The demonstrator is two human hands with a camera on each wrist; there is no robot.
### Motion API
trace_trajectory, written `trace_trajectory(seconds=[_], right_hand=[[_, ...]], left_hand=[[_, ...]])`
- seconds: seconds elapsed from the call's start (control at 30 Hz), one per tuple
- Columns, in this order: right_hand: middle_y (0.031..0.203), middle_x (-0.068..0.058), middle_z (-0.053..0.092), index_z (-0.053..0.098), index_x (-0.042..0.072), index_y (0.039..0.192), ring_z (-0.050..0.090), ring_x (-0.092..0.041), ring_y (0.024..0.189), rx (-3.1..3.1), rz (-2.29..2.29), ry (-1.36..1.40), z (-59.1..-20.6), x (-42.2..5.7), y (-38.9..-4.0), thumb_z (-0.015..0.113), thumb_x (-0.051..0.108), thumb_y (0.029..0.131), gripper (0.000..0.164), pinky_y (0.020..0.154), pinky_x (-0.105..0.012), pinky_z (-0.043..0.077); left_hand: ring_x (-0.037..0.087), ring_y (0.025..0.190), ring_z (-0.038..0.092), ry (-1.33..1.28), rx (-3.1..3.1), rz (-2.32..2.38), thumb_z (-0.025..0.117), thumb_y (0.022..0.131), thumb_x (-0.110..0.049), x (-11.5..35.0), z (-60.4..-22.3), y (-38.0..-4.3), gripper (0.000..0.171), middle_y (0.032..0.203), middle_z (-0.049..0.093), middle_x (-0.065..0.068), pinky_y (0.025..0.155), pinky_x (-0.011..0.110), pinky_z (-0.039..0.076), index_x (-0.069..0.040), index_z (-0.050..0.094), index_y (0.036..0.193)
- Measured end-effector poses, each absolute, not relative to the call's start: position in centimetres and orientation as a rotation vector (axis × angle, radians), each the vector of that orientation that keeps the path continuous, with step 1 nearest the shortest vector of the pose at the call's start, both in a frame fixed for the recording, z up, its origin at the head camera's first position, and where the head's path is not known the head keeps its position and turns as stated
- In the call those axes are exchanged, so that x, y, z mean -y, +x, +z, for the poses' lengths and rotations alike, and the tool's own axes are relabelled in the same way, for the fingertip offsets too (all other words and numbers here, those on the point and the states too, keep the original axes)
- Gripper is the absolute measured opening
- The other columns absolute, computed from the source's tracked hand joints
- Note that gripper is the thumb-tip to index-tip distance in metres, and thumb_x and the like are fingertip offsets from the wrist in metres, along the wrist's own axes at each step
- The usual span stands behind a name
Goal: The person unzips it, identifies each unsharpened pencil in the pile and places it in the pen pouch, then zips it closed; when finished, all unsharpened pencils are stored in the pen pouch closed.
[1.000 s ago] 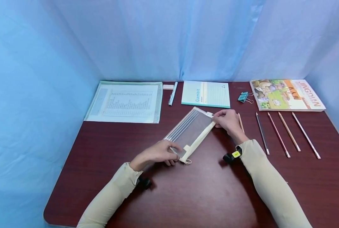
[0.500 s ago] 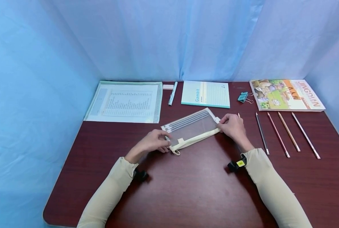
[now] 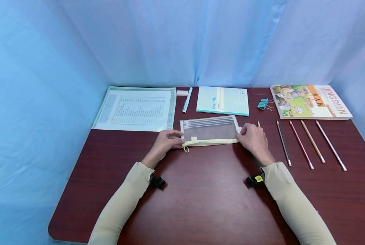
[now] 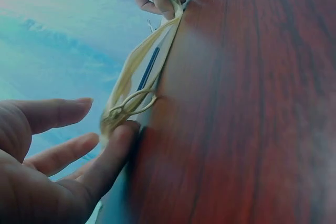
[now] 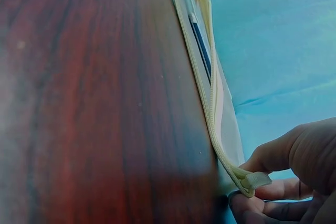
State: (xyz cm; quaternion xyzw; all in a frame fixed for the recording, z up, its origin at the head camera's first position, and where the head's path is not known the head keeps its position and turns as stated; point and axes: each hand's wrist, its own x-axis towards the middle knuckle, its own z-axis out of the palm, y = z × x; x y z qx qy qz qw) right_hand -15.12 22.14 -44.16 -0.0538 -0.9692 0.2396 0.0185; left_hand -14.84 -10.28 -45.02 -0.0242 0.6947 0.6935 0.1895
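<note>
A see-through zip pencil case (image 3: pixel 213 132) with a cream zipper edge lies on the table between both hands. Inside it, thin rods (image 3: pixel 207 123) line up along the far side. The two zipper edges stand apart in the wrist views, and a dark rod (image 4: pixel 149 68) shows between them. My right hand (image 3: pixel 253 139) pinches the case's right end by the fabric tab (image 5: pixel 257 180). At the other end, my left hand (image 3: pixel 167 141) has its thumb and fingers spread, one fingertip touching the corner beside the cord loop (image 4: pixel 139 102).
Several pencils (image 3: pixel 305 144) lie in a row at right, one partly behind the right hand. Along the back are a document folder (image 3: pixel 136 109), eraser (image 3: pixel 182 93), pen (image 3: pixel 187 100), notebook (image 3: pixel 222 101), teal binder clip (image 3: pixel 263 103) and picture book (image 3: pixel 311 102).
The pencil case has turned clockwise from a slant to nearly level with the table's back edge. My left hand has moved away from me with its end; my right hand has shifted slightly right and nearer.
</note>
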Motion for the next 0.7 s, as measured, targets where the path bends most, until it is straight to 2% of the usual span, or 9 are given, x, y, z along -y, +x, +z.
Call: trace_trajectory(seconds=[0.3, 0.4, 0.5, 0.6, 0.7], right_hand=[[0.072, -0.012, 0.059, 0.053, 0.01, 0.075, 0.058, -0.036, 0.068, 3.059, 0.667, -0.144, -43.8, -21.7, -15.2, 0.057, 0.016, 0.08, 0.009, 0.052, -0.043, 0.043], [0.074, -0.013, 0.06, 0.054, 0.009, 0.077, 0.058, -0.036, 0.066, 3.082, 0.61, -0.135, -43.5, -21.6, -14.9, 0.057, 0.018, 0.083, 0.012, 0.049, -0.042, 0.041], [0.077, -0.016, 0.063, 0.06, 0.006, 0.083, 0.061, -0.039, 0.065, 3.032, 0.543, -0.073, -42.9, -20.9, -14.2, 0.059, 0.018, 0.086, 0.013, 0.047, -0.046, 0.043], [0.081, -0.016, 0.068, 0.067, 0.005, 0.089, 0.066, -0.038, 0.071, 2.987, 0.573, 0.093, -42.4, -19.0, -13.4, 0.061, 0.016, 0.086, 0.013, 0.054, -0.049, 0.051], [0.085, -0.012, 0.073, 0.072, 0.006, 0.096, 0.07, -0.027, 0.077, 3.041, 0.807, 0.388, -42.5, -16.0, -12.7, 0.064, 0.014, 0.087, 0.014, 0.065, -0.042, 0.057]], left_hand=[[0.003, 0.062, 0.063, -0.143, -2.103, 1.968, 0.076, 0.078, 0.006, 9.5, -45.6, -15.6, 0.036, 0.064, 0.065, -0.008, 0.062, 0.018, 0.054, 0.009, 0.068, 0.113], [0.004, 0.061, 0.062, -0.171, -2.096, 1.99, 0.076, 0.077, 0.007, 9.4, -45.8, -15.6, 0.035, 0.063, 0.064, -0.007, 0.06, 0.017, 0.053, 0.009, 0.068, 0.111], [0.004, 0.061, 0.062, -0.195, -2.082, 2.0, 0.076, 0.076, 0.008, 9.2, -45.9, -15.5, 0.035, 0.063, 0.064, -0.008, 0.061, 0.017, 0.054, 0.01, 0.068, 0.111], [0.003, 0.061, 0.062, -0.217, -2.081, 2.005, 0.075, 0.076, 0.009, 9.2, -45.9, -15.5, 0.036, 0.063, 0.064, -0.008, 0.061, 0.016, 0.055, 0.01, 0.068, 0.111], [0.002, 0.06, 0.061, -0.241, -2.088, 2.008, 0.075, 0.076, 0.009, 9.2, -45.8, -15.5, 0.035, 0.064, 0.063, -0.008, 0.06, 0.016, 0.054, 0.01, 0.069, 0.111]])
